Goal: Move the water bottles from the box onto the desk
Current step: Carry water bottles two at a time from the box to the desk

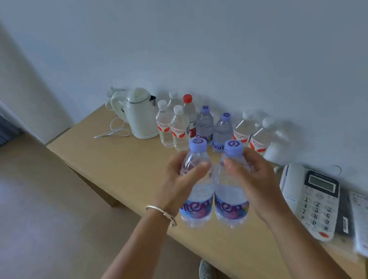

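In the head view, two purple-capped water bottles are held upright side by side at the centre of the frame, above the near edge of the desk point(121, 159). The left bottle point(195, 183) is gripped around its upper body by the left hand point(178, 180), fingers and thumb curled round it; the right bottle point(229, 184) is gripped the same way by the right hand point(250, 177). The two bottles are just beside each other, possibly touching at the labels. Behind them, along the wall in the upper middle of the frame, a row of bottles point(204, 123) already stands on the desk, with a white kettle point(140, 114) to their left. A telephone point(314, 200) lies at the lower right of the frame. The box is not in view. The step in hand is judged to be the carrying of a pair of bottles to the desk. For the next move, both bottles would need to be lowered upright onto bare desk surface in front of the row, without the standing bottles being knocked, and then released.
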